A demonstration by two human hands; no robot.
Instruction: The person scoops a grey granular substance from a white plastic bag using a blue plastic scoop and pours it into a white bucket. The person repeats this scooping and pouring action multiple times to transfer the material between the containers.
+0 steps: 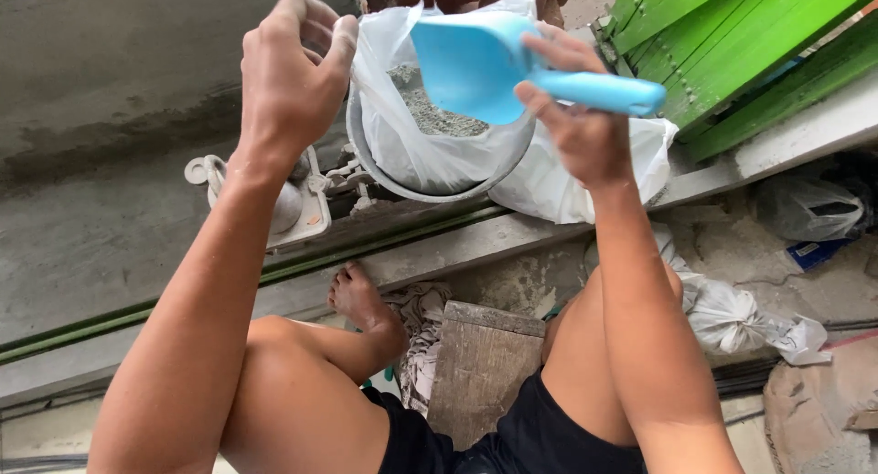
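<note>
One blue scoop [494, 67] sits in my right hand [581, 131], fingers clenched round its handle, held above the bag [402, 135] of grey powder lining the bucket [439, 186]. My left hand [293, 76] pinches the bag's rim, beside green planks [732, 44].

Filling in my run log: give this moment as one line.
left hand: grips plastic bag rim | right hand: holds blue scoop over grey powder | bag in bucket

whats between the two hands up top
In the head view, the white bag of grey powder, sitting in a round bucket, lies between the left hand and the right hand, which holds a blue scoop over it.
</note>
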